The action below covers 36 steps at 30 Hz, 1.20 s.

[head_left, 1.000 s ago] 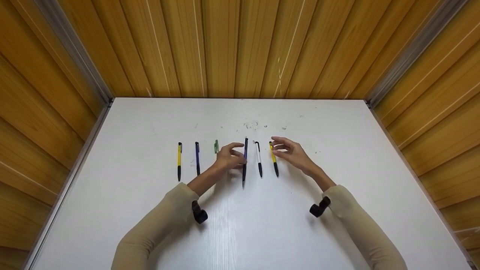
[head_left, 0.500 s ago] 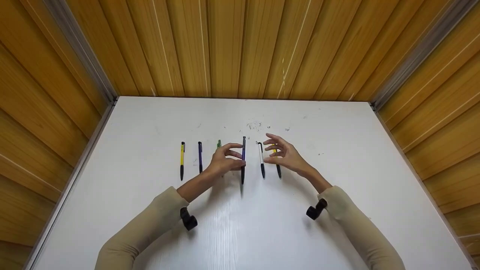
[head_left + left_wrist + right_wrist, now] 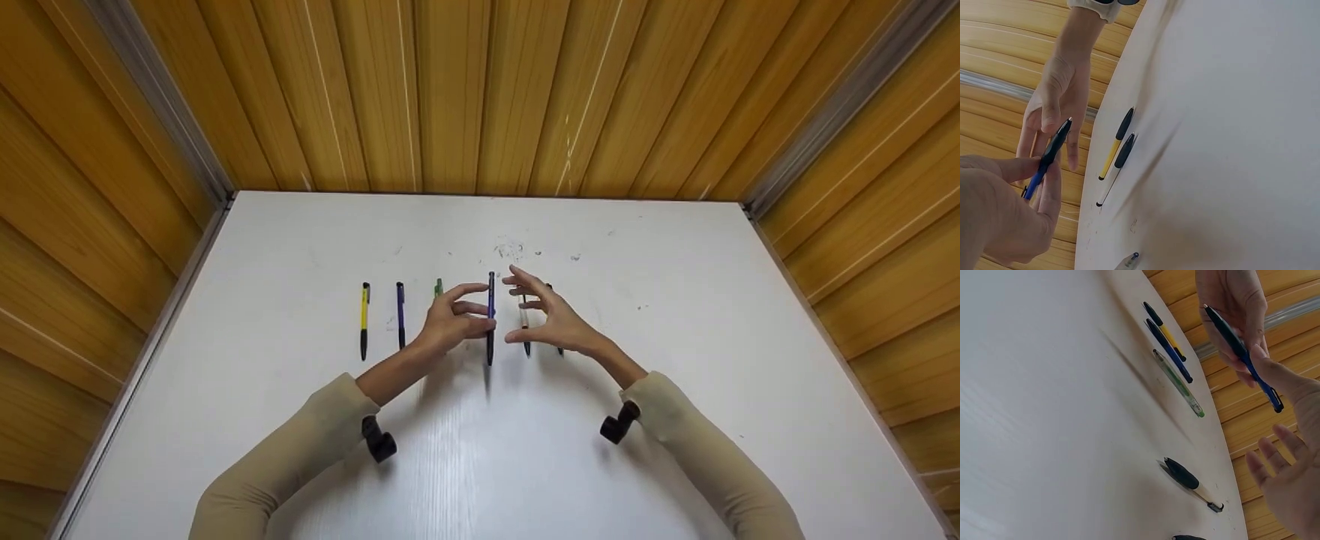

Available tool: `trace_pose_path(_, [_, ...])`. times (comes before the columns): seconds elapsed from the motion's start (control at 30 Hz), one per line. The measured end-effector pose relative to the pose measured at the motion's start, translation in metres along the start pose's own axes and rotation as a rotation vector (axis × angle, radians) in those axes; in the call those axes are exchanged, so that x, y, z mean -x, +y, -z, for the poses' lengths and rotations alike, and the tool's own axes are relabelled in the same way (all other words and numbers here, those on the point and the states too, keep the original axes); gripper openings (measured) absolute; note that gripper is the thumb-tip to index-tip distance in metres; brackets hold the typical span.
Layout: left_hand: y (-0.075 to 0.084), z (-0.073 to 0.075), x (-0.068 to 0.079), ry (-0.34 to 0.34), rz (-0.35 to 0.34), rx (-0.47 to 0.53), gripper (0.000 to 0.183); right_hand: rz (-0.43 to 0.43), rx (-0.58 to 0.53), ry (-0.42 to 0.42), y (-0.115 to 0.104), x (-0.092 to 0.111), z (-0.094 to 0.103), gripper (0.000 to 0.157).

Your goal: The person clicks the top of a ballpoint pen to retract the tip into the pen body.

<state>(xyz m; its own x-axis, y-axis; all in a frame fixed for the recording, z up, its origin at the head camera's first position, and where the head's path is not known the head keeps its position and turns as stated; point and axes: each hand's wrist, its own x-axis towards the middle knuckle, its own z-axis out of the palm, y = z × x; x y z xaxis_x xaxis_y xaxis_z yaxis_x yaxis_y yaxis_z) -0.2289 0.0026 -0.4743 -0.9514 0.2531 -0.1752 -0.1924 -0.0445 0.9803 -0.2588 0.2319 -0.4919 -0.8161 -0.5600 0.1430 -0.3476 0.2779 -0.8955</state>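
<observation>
My left hand [image 3: 450, 321] pinches a blue pen [image 3: 490, 351] between thumb and fingers, off the table. The pen's dark grip and tip point toward me in the head view. Just right of it, my right hand [image 3: 559, 324] hovers with fingers spread and thumb apart, not touching the pen in the head view. Under the right hand lie a white pen [image 3: 1182, 473] with a black grip and a yellow pen [image 3: 1109, 159], both partly hidden in the head view. A green clear pen [image 3: 1179, 382] lies partly behind the left hand.
Further left on the white table [image 3: 300, 420] lie a yellow pen [image 3: 364, 315] and a dark blue pen [image 3: 400, 307], roughly parallel. Wood-patterned walls [image 3: 480, 97] enclose the back and sides. Dark smudges mark the tabletop behind the pens.
My left hand has raised the blue pen off the table. My right hand has moved left from the yellow pen, over the white pen, toward the blue one, its fingers spreading wider.
</observation>
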Motion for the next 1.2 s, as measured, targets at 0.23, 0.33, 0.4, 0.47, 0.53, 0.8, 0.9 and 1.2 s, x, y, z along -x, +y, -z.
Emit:
trace_pose_path(0.23, [-0.001, -0.004, 0.001, -0.026, -0.013, 0.036, 0.060, 0.036, 0.019, -0.006, -0.007, -0.001, -0.010, 0.111])
trace_pose_path(0.33, [-0.002, -0.005, 0.001, -0.037, -0.013, 0.053, 0.059, 0.050, 0.029, 0.002, -0.008, -0.002, -0.012, 0.112])
trace_pose_path(0.4, [-0.003, -0.004, 0.001, -0.041, -0.017, 0.051, 0.059, 0.046, 0.041, 0.005, -0.008, -0.002, -0.013, 0.113])
trace_pose_path(0.47, [-0.004, -0.004, 0.001, -0.043, -0.025, 0.049, 0.058, 0.037, 0.053, 0.001, -0.008, -0.002, -0.013, 0.113])
trace_pose_path(0.53, [-0.005, -0.004, 0.001, -0.046, -0.036, 0.045, 0.058, 0.032, 0.062, -0.005, -0.009, -0.001, -0.013, 0.114])
trace_pose_path(0.8, [-0.008, -0.002, 0.004, -0.104, -0.086, 0.071, 0.059, 0.052, 0.076, -0.010, -0.011, -0.001, -0.013, 0.113])
trace_pose_path(0.9, [-0.009, 0.000, 0.006, -0.142, -0.108, 0.078, 0.060, 0.058, 0.089, -0.015, -0.012, -0.001, -0.013, 0.112])
trace_pose_path(1.2, [-0.007, 0.001, 0.012, -0.136, -0.051, 0.090, 0.061, 0.088, 0.119, -0.021, -0.014, -0.003, -0.017, 0.109])
